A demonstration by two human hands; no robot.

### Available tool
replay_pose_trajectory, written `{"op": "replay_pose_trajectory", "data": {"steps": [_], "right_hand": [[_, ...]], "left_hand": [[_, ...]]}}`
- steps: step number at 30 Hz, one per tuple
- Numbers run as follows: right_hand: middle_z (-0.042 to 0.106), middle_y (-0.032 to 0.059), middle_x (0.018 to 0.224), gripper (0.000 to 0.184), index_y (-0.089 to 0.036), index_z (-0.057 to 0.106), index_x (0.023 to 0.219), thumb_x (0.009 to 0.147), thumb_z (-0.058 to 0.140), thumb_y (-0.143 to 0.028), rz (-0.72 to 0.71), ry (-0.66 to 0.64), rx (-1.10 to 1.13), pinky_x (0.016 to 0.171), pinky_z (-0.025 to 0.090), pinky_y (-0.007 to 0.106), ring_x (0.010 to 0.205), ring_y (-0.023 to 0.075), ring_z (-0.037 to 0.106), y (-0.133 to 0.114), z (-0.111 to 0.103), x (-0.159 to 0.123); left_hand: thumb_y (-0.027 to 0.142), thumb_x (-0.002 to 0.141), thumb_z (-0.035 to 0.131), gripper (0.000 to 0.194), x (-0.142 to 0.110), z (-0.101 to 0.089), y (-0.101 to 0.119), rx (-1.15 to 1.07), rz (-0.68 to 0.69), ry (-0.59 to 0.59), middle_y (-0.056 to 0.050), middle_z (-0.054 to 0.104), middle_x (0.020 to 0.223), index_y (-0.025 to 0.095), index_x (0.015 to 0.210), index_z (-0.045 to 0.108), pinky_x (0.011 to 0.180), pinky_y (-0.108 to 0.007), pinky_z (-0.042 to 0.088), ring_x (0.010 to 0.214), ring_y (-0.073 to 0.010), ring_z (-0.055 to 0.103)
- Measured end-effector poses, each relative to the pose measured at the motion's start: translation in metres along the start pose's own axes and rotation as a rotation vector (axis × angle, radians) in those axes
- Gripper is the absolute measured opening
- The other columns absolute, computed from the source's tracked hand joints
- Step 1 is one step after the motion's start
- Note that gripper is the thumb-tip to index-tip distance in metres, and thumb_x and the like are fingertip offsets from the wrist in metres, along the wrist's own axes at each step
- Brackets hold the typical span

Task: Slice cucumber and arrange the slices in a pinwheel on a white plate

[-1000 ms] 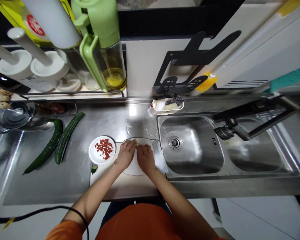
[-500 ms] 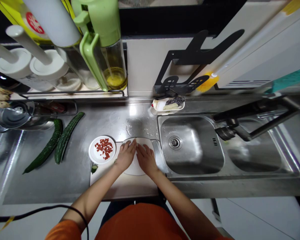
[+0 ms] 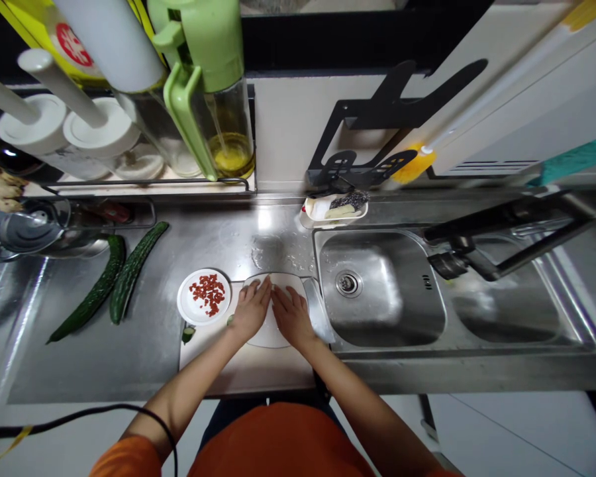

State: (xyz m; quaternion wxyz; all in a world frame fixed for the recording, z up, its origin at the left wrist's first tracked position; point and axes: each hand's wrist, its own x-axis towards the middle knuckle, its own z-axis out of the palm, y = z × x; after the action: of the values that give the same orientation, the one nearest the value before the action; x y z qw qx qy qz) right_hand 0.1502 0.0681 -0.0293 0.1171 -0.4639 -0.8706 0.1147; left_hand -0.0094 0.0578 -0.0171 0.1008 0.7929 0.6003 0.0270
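My left hand (image 3: 252,310) lies palm down with its fingers stretched out over a white, rounded flat piece (image 3: 271,336), which may be a plate or a thin board. My right hand (image 3: 292,313) rests on the same piece, its fingertips close to those of the left. Below it is a pale cutting board (image 3: 263,374). Left of my left hand stands a white plate (image 3: 183,308) with chopped red bits (image 3: 208,295) on it. A cucumber end (image 3: 188,334) lies by that plate. Beside my right hand is a wide, shiny blade (image 3: 318,311), partly covered.
Two long cucumbers (image 3: 136,271) lie on the steel counter at left. To the right are a sink basin (image 3: 377,291) and a black faucet (image 3: 506,232). A small white dish (image 3: 335,211) sits behind the basin. An oil bottle (image 3: 228,132) and jars stand on the rack.
Both hands stay in nearly the same place on the white piece. The view has shifted very slightly; nothing else has visibly moved.
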Motion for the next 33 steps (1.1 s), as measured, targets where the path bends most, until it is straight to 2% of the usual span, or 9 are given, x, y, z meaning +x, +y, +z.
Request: {"op": "replay_pose_trajectory", "data": {"steps": [4, 8, 12, 15, 18, 21, 25, 33], "right_hand": [[0.055, 0.0104, 0.131, 0.036, -0.017, 0.057, 0.126, 0.092, 0.044, -0.021, -0.014, 0.020, 0.012, 0.095, 0.034, 0.044, 0.124, 0.0294, 0.036, 0.001, -0.004, -0.002], [0.055, 0.0107, 0.131, 0.035, -0.016, 0.059, 0.123, 0.091, 0.046, -0.020, -0.002, 0.023, 0.039, 0.095, 0.035, 0.046, 0.125, 0.0303, 0.034, 0.004, -0.013, -0.007], [0.056, 0.0111, 0.128, 0.031, -0.016, 0.062, 0.118, 0.090, 0.047, -0.019, 0.018, 0.027, 0.066, 0.093, 0.037, 0.045, 0.125, 0.0308, 0.034, 0.003, -0.021, -0.018], [0.057, 0.0113, 0.127, 0.030, -0.018, 0.063, 0.116, 0.090, 0.048, -0.019, 0.024, 0.028, 0.081, 0.093, 0.039, 0.045, 0.126, 0.0298, 0.035, 0.000, -0.025, -0.029], [0.057, 0.0109, 0.126, 0.029, -0.018, 0.063, 0.115, 0.089, 0.049, -0.018, 0.022, 0.027, 0.095, 0.094, 0.039, 0.045, 0.126, 0.0292, 0.036, -0.005, -0.026, -0.040], [0.058, 0.0112, 0.125, 0.028, -0.017, 0.064, 0.113, 0.089, 0.050, -0.018, 0.018, 0.028, 0.103, 0.095, 0.039, 0.045, 0.126, 0.0289, 0.035, -0.011, -0.024, -0.049], [0.058, 0.0112, 0.124, 0.026, -0.018, 0.065, 0.110, 0.088, 0.050, -0.019, 0.004, 0.024, 0.103, 0.095, 0.040, 0.045, 0.125, 0.0290, 0.037, -0.018, -0.022, -0.056], [0.058, 0.0107, 0.122, 0.025, -0.018, 0.065, 0.108, 0.088, 0.050, -0.018, -0.016, 0.039, 0.107, 0.095, 0.041, 0.045, 0.125, 0.0288, 0.037, -0.024, -0.023, -0.061]], "left_hand": [[0.012, 0.087, 0.042, 0.051, -0.002, -0.005, -0.002, -0.033, -0.023, 0.048, -0.010, 0.042, 0.143, 0.020, 0.138, 0.042, 0.093, -0.046, 0.039, 0.124, -0.0304, 0.040], [0.018, 0.089, 0.045, 0.044, -0.014, -0.021, -0.008, -0.138, -0.105, 0.190, -0.010, 0.054, 0.132, 0.021, 0.133, 0.048, 0.094, -0.043, 0.040, 0.117, -0.0266, 0.046], [0.017, 0.090, 0.044, 0.035, -0.044, -0.033, -0.016, -0.293, -0.225, 0.352, -0.010, 0.061, 0.118, 0.020, 0.122, 0.057, 0.097, -0.039, 0.041, 0.111, -0.0216, 0.052], [0.020, 0.090, 0.044, 0.028, -0.076, -0.030, -0.022, -0.366, -0.317, 0.388, -0.009, 0.065, 0.108, 0.018, 0.112, 0.061, 0.092, -0.037, 0.046, 0.103, -0.0203, 0.057], [0.025, 0.090, 0.046, 0.026, -0.103, -0.020, -0.025, -0.405, -0.431, 0.377, -0.010, 0.065, 0.103, 0.016, 0.108, 0.062, 0.087, -0.037, 0.048, 0.097, -0.0208, 0.059], [0.030, 0.089, 0.048, 0.028, -0.117, -0.009, -0.025, -0.432, -0.516, 0.351, -0.010, 0.066, 0.097, 0.015, 0.108, 0.062, 0.081, -0.036, 0.050, 0.089, -0.0213, 0.060], [0.033, 0.088, 0.048, 0.032, -0.117, -0.003, -0.021, -0.432, -0.566, 0.328, -0.009, 0.065, 0.091, 0.016, 0.111, 0.062, 0.075, -0.032, 0.050, 0.080, -0.0193, 0.061], [0.028, 0.086, 0.050, 0.031, -0.109, -0.005, -0.010, -0.241, -0.606, 0.259, -0.008, 0.064, 0.093, 0.020, 0.113, 0.062, 0.069, -0.028, 0.046, 0.078, -0.0179, 0.060]]}}
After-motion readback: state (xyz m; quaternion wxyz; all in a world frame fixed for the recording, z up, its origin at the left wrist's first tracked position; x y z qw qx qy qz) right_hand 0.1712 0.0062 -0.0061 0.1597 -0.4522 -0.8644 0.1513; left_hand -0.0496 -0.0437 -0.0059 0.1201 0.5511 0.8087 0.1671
